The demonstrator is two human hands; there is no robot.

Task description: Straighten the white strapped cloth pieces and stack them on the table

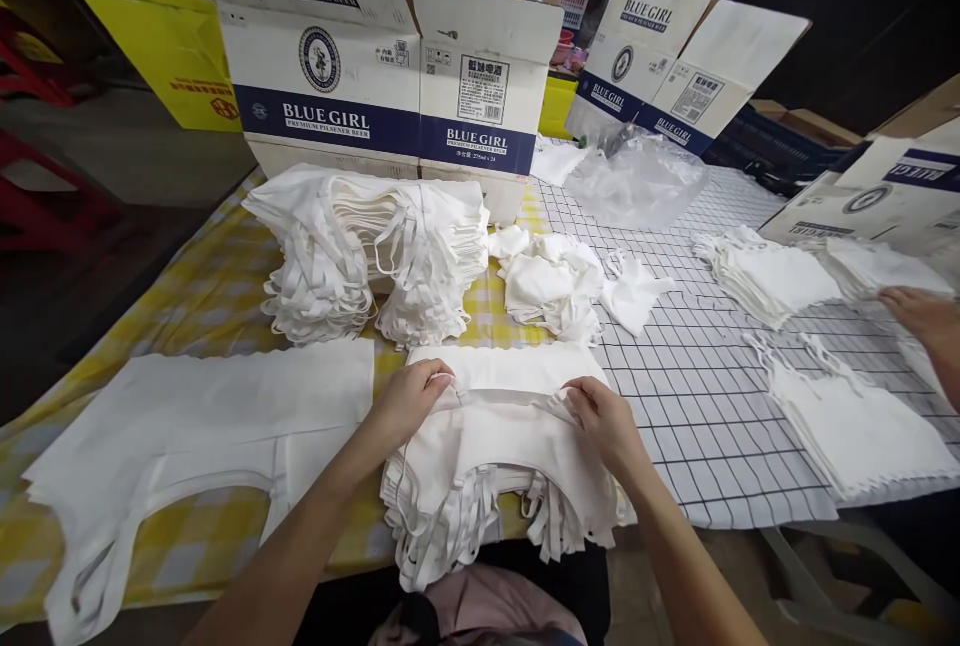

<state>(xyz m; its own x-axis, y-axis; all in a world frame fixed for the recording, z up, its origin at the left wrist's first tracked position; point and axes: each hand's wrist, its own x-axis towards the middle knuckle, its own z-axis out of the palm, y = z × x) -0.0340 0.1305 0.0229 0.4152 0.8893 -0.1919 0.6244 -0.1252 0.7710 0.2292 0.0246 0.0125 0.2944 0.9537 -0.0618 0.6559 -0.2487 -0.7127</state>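
A stack of white cloth bags lies at the table's near edge, its handles hanging over the front. My left hand is closed on the folded top edge of the uppermost bag at its left side. My right hand pinches the same edge at the right. A single flat white bag lies spread out to the left of the stack.
A tall pile of bags stands behind, before a Blue Girl carton. Loose crumpled bags lie mid-table. Another person's hand rests on bag piles at the right. More cartons and clear plastic are at the back.
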